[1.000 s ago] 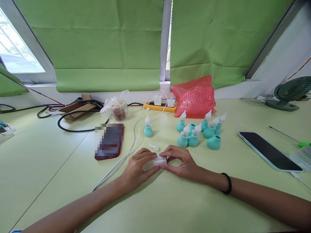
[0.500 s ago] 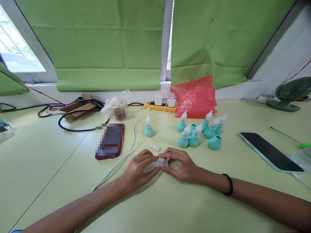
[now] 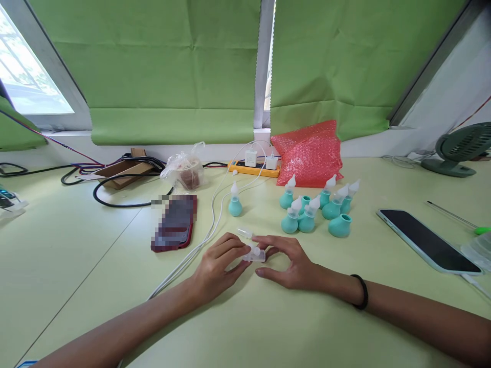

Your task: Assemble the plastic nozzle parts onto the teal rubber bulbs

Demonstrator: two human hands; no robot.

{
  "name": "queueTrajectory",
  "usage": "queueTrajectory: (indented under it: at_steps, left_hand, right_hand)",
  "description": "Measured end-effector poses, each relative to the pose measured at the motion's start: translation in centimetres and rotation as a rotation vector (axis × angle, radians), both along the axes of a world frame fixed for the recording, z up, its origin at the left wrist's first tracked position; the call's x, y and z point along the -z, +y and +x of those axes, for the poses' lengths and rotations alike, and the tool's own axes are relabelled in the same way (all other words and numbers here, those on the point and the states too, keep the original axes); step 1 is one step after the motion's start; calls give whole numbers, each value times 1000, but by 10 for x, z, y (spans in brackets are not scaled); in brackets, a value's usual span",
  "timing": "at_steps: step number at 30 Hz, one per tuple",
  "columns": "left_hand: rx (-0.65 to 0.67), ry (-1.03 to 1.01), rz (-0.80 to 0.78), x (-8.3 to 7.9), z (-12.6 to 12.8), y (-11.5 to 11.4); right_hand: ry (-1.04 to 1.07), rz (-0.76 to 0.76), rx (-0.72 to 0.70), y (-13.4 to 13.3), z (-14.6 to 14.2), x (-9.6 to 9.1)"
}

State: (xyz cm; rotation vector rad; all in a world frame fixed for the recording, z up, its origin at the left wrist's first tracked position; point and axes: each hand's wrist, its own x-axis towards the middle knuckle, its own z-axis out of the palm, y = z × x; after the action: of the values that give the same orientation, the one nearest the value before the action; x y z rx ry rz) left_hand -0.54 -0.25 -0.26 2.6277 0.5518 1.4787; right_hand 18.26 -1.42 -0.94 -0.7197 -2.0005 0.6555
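Between thumb and fingers, my left hand (image 3: 220, 260) pinches a small translucent plastic piece (image 3: 256, 253) with a rounded knob on it. My right hand (image 3: 287, 263) is beside its right end, thumb and fingers apart in a wide curve, holding nothing. Just beyond lies a clear plastic tube (image 3: 244, 233). A teal squeeze bulb with a white pointed tip (image 3: 235, 204) stands farther back. To the right is a group of similar bulbs (image 3: 307, 221), several with tips; an open teal bulb (image 3: 339, 225) lies tilted among them.
Two phones lie on the table, a dark one (image 3: 174, 222) left and a light-edged one (image 3: 427, 240) right. White cables (image 3: 210, 232) run to an orange power strip (image 3: 255, 168). Behind are a red bubble-wrap pouch (image 3: 309, 156), a plastic bag (image 3: 186, 171) and a fan (image 3: 456, 148).
My right thumb and fingers have spread and come off the translucent piece. My left hand keeps its pinch on it, and more of the piece now shows.
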Motion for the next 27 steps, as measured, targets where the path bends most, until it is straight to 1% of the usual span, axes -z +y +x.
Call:
queueTrajectory:
  at_steps: [2,5,7,10,12,15,16,19,25,27]
  left_hand:
    - [-4,26,45,0,0,-1]
    - [-29,91,115,3,-1,-2]
    - [-50,126,159,4,-2,-2]
    - [-62,170,201,5,-4,-2]
    - [-52,211,230,2,-5,-4]
    - [-22,296,282,-5,-6,-7]
    - [-3,313,340,-7,-6,-8]
    - [-8,296,402,-9,-5,-9]
    - [-22,297,421,-6,-5,-10]
    - [-24,303,424,-6,-6,-10]
  right_hand:
    - [10,-109,-36,0,0,-3]
    - [37,-339,-78,2,0,-3]
    - [70,-465,-108,4,-1,-2]
    - [131,-612,-146,7,-1,-1]
    - [164,-686,-162,8,-1,-2]
    - [189,-744,-172,8,-1,-6]
    - [193,-753,-168,8,-1,-7]
    - [194,-752,-136,7,-2,-8]
    - [216,-730,-87,2,-4,-7]
    - [226,-732,-90,1,-5,-6]
